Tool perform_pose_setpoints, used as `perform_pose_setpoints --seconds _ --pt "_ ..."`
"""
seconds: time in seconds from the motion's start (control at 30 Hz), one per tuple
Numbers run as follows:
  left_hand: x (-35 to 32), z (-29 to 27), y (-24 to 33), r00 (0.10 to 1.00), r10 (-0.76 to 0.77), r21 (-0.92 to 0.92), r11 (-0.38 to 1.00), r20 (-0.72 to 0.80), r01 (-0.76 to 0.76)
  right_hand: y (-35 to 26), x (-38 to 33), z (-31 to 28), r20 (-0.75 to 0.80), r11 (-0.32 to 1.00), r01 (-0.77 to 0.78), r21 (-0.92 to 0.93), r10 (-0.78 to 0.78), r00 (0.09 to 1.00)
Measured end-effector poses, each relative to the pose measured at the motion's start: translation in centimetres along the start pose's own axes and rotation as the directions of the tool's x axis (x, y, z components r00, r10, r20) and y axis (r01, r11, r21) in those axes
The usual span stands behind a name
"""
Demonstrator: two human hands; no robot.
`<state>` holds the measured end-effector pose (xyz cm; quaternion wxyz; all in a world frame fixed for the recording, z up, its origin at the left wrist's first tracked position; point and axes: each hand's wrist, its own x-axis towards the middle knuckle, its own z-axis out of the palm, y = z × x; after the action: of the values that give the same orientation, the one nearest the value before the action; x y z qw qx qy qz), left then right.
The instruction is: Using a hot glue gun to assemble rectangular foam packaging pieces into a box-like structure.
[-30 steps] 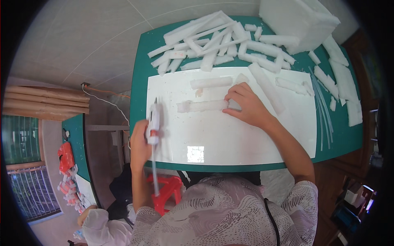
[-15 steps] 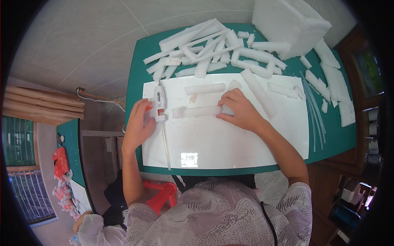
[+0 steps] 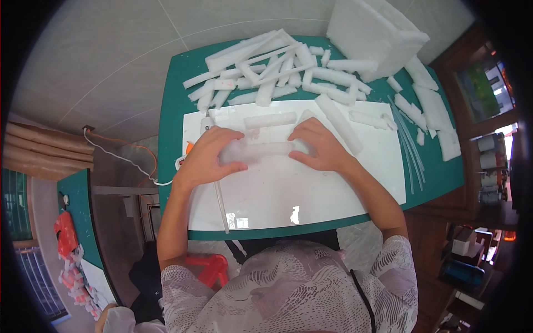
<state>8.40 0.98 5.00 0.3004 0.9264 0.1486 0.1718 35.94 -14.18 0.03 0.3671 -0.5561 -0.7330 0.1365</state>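
Our left hand (image 3: 214,155) is spread wide around the left end of a foam strip (image 3: 269,149) on the white board (image 3: 311,194) — our right hand (image 3: 321,147) pinches its right end. Our left partly hides a glue gun (image 3: 207,121).

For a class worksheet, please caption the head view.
Left hand and right hand at opposite ends of a long white foam-like strip on a glossy white rectangular board.
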Motion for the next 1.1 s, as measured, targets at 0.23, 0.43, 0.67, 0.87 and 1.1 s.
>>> perform_pose_setpoints --seconds 0.23,0.43,0.67,0.87,1.1 --pt "-1.1 1.6 -1.1 0.999 -0.05 0.122 0.991 0.011 0.049 0.1 -0.3 -1.4 -0.218 0.951 -0.262 0.162 0.293 0.931" --pt "-1.1 2.1 -1.1 0.999 0.015 0.143 0.99 -0.04 -0.009 1.5 0.3 -1.8 -0.228 0.959 -0.143 -0.243 0.087 0.97" --pt "-1.1 2.5 -1.3 0.998 -0.049 0.117 0.992 -0.043 0.054 1.2 0.2 -1.8 -0.071 0.945 -0.14 -0.296 0.125 0.99" --pt "-0.9 2.4 -1.2 0.997 -0.061 0.105 0.992 -0.049 0.066 0.6 -0.1 -2.6 -0.053 0.914 -0.252 -0.317 0.248 0.967" --pt "-1.1 2.7 -1.1 0.996 -0.076 0.108 0.991 -0.046 0.081 -1.1 0.5 -2.7 -0.108 0.922 -0.323 0.215 0.351 0.93"
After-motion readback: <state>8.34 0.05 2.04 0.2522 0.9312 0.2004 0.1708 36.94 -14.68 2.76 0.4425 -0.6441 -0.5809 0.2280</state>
